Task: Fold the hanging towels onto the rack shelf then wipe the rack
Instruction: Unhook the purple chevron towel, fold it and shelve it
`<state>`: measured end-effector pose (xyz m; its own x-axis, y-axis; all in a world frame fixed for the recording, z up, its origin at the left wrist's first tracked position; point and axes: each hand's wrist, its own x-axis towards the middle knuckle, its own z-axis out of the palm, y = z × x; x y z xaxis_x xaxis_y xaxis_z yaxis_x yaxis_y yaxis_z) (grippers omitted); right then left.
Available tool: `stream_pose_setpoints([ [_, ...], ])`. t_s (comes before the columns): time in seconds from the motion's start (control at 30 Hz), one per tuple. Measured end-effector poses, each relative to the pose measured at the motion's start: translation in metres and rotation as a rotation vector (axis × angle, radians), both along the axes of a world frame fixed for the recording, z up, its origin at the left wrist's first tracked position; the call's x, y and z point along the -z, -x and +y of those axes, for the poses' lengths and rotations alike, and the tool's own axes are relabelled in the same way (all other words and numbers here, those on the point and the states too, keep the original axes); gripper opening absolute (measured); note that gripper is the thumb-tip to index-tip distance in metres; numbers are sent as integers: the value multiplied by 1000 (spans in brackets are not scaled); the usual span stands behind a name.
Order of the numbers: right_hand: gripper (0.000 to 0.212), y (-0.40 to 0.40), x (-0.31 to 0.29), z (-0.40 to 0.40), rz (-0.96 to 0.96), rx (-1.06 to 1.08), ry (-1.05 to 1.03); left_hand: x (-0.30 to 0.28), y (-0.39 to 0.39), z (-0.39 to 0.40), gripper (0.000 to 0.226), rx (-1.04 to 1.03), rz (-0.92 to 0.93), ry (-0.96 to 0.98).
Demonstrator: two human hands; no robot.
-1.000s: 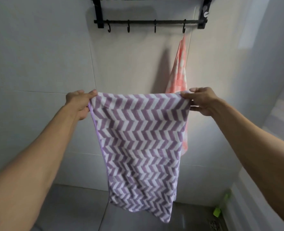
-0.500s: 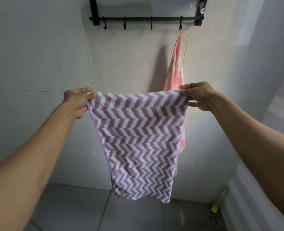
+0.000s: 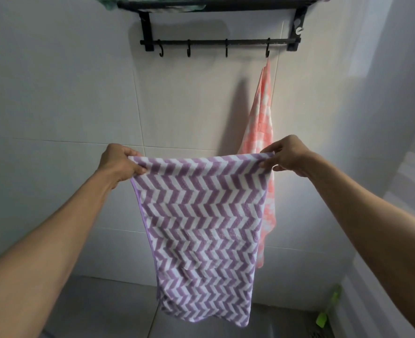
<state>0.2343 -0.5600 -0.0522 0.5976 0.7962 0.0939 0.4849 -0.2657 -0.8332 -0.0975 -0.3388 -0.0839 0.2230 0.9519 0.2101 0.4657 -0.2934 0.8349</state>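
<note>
Purple-and-white chevron towel (image 3: 201, 228), held spread and hanging below the black wall rack (image 3: 218, 42). Its upper left corner is pinched by the left hand (image 3: 120, 162), its upper right corner by the right hand (image 3: 288, 154). A pink checked towel (image 3: 262, 123) is hung from the rack's rightmost hook (image 3: 267, 51), behind the purple towel; green cloth (image 3: 109, 2) is seen on the rack shelf

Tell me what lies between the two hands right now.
The purple chevron towel, its top edge stretched from left hand to right hand, in the head view.
</note>
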Motion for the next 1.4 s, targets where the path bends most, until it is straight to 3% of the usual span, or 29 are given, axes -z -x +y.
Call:
stream_pose_setpoints([
  [0.2,23,-2,-1,2,-89,-43,82,-6,6,4,30,3,119,-110],
  [0.3,38,-7,-31,-2,62,-98,-118,-42,14,13,29,102,-162,-121],
  [0.37,64,-12,-47,-8,306,-261,-302,-59,19,9,36,294,-448,20],
  [0.4,76,-10,-43,-10,355,-314,-297,-54,18,3,40,371,-473,93],
  [0.5,84,3,20,-11,256,-292,9,2,12,-15,57,341,-390,276],
  [0.57,91,7,74,-14,324,-253,129,42,15,-22,63,257,-384,374],
  [0.6,84,10,91,-17,374,-241,146,55,17,-24,61,230,-355,408],
  [0.7,19,22,98,-22,428,-182,137,65,20,-22,48,158,-310,465],
  [0.8,15,19,66,-7,500,-82,-33,30,13,-7,48,136,-446,471],
  [0.87,35,18,46,-2,627,-69,-123,8,13,-3,63,260,-559,459],
  [0.93,65,17,53,-11,644,-93,-16,17,16,-14,86,400,-462,487],
  [1.03,74,22,81,-24,656,-106,73,57,17,-33,104,433,-359,569],
  [1.17,68,14,81,-25,835,-102,-138,53,12,-17,80,396,-564,594],
  [1.27,64,19,88,-30,782,-210,-41,54,14,-19,91,494,-471,583],
  [1.33,78,18,97,-31,746,-183,-52,65,16,-20,64,371,-436,566],
  [1.4,77,16,97,-28,786,-167,-98,67,17,-20,36,343,-555,583],
])
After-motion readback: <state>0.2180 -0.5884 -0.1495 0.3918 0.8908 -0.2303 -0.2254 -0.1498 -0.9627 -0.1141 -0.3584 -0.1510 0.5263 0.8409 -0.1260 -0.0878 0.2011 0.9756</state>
